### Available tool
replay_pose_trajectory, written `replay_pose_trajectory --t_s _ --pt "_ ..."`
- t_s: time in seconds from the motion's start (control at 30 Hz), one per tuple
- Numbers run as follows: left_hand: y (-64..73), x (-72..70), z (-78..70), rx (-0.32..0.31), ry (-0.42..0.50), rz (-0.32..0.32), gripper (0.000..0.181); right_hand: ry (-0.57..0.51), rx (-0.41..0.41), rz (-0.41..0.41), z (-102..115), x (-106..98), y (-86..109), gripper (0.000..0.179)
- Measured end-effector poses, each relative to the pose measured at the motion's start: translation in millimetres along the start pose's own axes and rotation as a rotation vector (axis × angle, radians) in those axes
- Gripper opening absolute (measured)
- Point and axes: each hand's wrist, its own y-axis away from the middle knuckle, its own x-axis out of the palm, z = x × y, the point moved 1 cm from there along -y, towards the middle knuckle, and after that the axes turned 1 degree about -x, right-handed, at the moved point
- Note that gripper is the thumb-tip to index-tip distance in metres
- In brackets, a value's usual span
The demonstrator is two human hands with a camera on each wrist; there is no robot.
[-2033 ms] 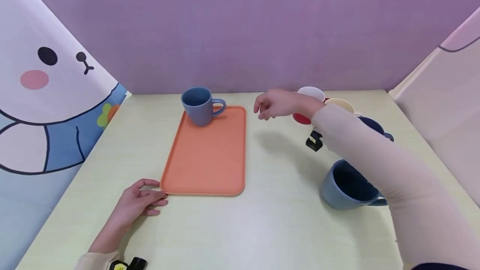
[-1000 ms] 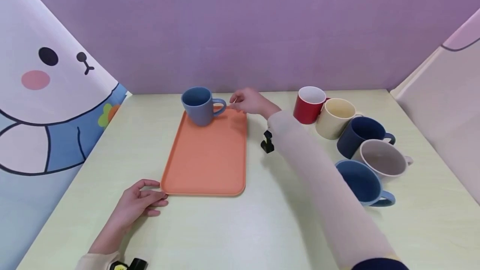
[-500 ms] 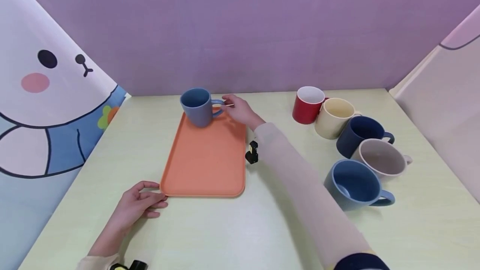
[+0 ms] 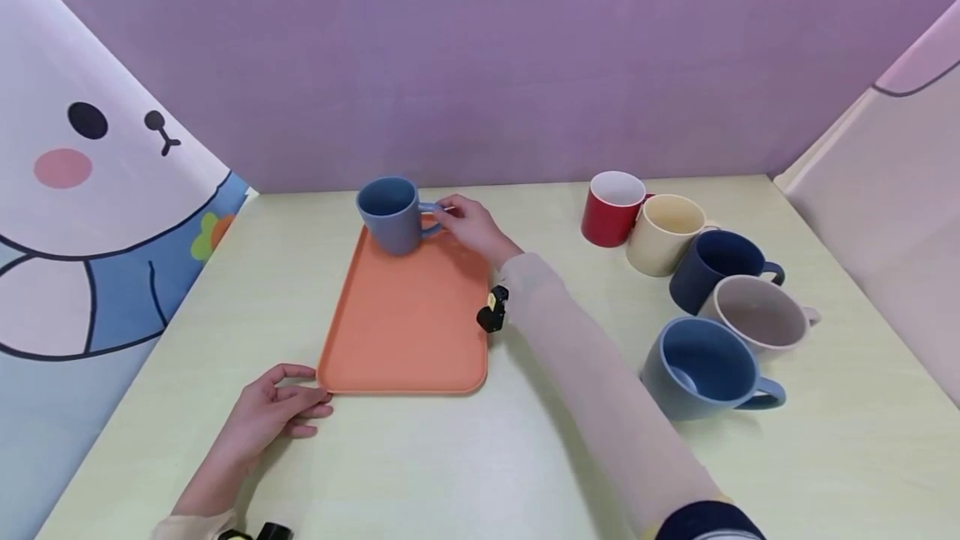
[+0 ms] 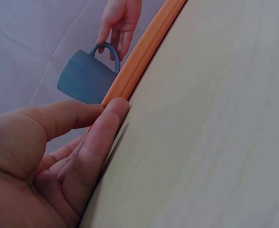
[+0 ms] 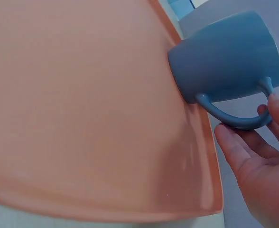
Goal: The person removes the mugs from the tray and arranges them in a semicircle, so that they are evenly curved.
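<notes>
An orange tray (image 4: 408, 323) lies on the table, and a blue-grey mug (image 4: 395, 227) stands upright on its far left corner. My right hand (image 4: 476, 227) is at the mug's handle (image 6: 239, 121), thumb and fingers closed about the loop. In the right wrist view the fingers (image 6: 239, 149) curl under the handle. My left hand (image 4: 273, 407) holds the tray's near left corner; the left wrist view has thumb and finger (image 5: 101, 133) pinching that corner from two sides.
At the right, several mugs stand in a curved row: red (image 4: 609, 219), cream (image 4: 662, 244), navy (image 4: 701, 273), pale grey-mauve (image 4: 761, 315) and blue (image 4: 686, 382). A purple backdrop (image 4: 487, 65) rises behind the table (image 4: 450, 473).
My right hand has moved left from beside the red mug, over the tray's far right corner, to the handle of the blue-grey mug and taken hold. My left hand stays at the corner.
</notes>
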Motion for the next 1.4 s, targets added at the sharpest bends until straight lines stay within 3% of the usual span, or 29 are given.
replay_pose_trajectory --t_s 0.3,0.57,0.9,1.07,1.4 --pt "0.2 0.1 0.6 -0.002 -0.007 0.000 0.042 -0.190 0.095 0.073 1 0 6.3 0.019" --pt "0.3 -0.1 0.7 -0.005 0.003 0.001 0.041 -0.239 0.134 0.141 7 1 14.0 0.019" --pt "-0.5 -0.3 -0.8 0.005 -0.001 0.007 0.041 -0.293 0.231 0.151 16 8 22.5 0.018" --pt "0.3 -0.1 -0.8 0.005 -0.001 0.009 0.040 -0.272 0.226 0.164 19 15 28.8 0.013" --pt "1.0 0.4 0.1 0.007 0.008 0.007 0.040 -0.361 0.196 0.119 15 23 43.3 0.009"
